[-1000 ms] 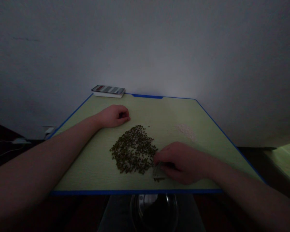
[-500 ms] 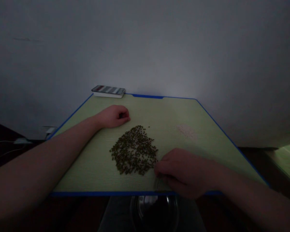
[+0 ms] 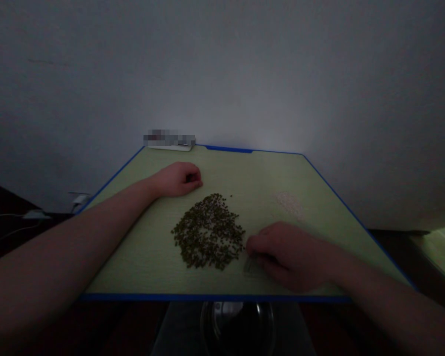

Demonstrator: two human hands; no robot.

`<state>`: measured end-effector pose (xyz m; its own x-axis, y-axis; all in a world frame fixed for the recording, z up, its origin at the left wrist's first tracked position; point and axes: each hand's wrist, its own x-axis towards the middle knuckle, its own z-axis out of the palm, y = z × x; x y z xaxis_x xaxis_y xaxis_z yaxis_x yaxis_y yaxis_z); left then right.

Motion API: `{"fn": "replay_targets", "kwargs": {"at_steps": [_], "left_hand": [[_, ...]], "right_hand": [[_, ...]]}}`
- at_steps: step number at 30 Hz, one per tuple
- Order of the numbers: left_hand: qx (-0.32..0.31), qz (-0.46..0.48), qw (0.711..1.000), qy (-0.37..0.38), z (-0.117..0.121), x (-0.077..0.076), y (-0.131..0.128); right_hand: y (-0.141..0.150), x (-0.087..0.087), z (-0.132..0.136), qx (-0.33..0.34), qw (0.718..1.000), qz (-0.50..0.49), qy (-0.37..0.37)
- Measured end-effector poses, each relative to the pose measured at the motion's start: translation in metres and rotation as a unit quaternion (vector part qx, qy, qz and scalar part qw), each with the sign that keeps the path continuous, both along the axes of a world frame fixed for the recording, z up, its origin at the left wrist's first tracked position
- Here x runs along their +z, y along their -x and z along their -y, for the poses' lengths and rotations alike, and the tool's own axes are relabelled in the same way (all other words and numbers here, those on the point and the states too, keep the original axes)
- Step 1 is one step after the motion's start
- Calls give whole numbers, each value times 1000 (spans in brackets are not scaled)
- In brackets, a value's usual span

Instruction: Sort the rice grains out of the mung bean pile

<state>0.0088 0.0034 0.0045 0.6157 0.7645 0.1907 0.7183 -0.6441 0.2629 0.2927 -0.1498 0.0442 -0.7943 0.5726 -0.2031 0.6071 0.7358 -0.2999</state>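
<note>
A spread heap of small dark green-brown grains (image 3: 203,235) lies on the pale green tabletop (image 3: 141,267). Beyond its left side my left hand (image 3: 180,178) rests on the table, fingers curled, with a dark hollow inside and nothing visible in it. My right hand (image 3: 285,254) is at the heap's right edge, thumb and fingers closed together. Whatever its fingertips pinch, if anything, is hidden or too small to make out. Behind the right hand lies a thin patch of small whitish grains (image 3: 289,203).
A white box-like object (image 3: 170,147), its top pixelated, stands at the far left corner. Below the front edge sits a shiny round metal bowl (image 3: 207,329). Blue trim (image 3: 230,149) borders the table, and a grey wall (image 3: 222,74) rises behind it.
My right hand has shifted slightly away from the front edge and to the right. My left hand stays in place on the table. The whole view has moved a little.
</note>
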Motion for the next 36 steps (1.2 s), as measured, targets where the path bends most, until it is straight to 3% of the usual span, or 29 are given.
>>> {"fn": "replay_targets", "kwargs": {"at_steps": [6,12,22,36], "left_hand": [[2,0,1000,-1,1,1,-1],[1,1,1000,-3,1,1,-1],[-1,-1,1000,-9,1,1,0],[-5,-1,1000,-12,1,1,-1]], "right_hand": [[-6,-2,-7,-48,998,4,-43],[-1,-2,-3,-64,997,-15,-28],[-4,5,-4,-204,979,15,-11],[-32,11,-16,-173,983,58,35]]}}
